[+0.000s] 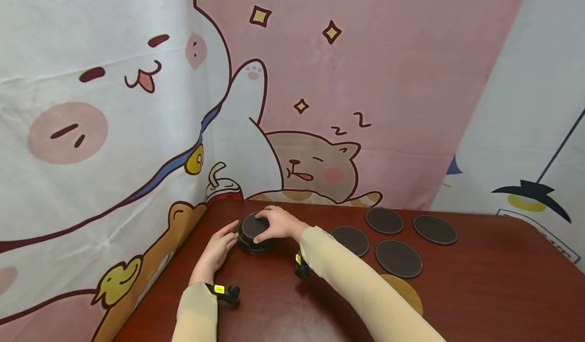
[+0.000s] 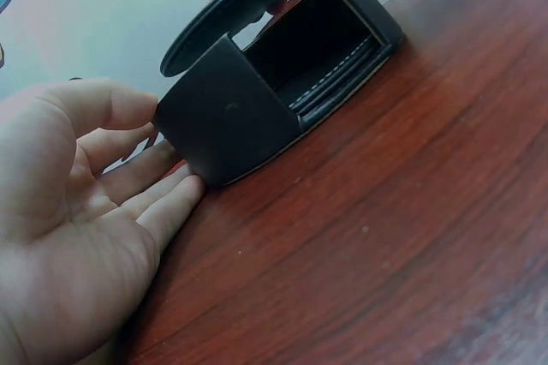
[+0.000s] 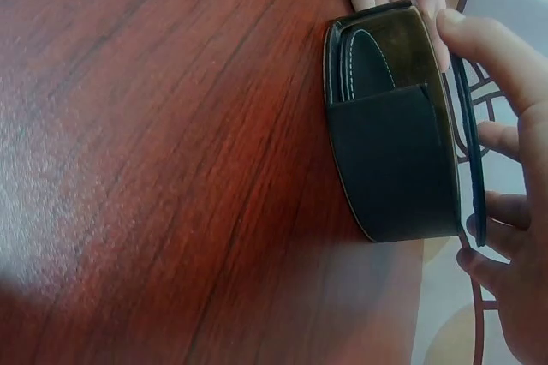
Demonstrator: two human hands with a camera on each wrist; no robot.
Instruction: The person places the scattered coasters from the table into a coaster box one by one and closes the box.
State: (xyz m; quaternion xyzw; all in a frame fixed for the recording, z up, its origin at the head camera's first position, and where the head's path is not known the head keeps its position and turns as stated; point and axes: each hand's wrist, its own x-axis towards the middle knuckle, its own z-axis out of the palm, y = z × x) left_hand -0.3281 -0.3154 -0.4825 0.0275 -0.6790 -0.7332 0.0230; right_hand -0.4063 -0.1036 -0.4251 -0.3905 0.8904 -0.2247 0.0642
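A round black coaster is pinched between the thumb and fingers of my right hand. It hovers just over the open top of a round, dark leather-like coaster holder, tilted to it in the left wrist view. Through the gap in the holder's wall, stitched edges of coasters show at the bottom. My left hand rests its fingertips against the holder's outer side, fingers mostly extended. The holder sits on the table near its back left corner.
Several black round coasters lie flat on the reddish-brown table to the right. A tan disc lies partly behind my right sleeve. Cartoon-printed cloth hangs along the back and left edges.
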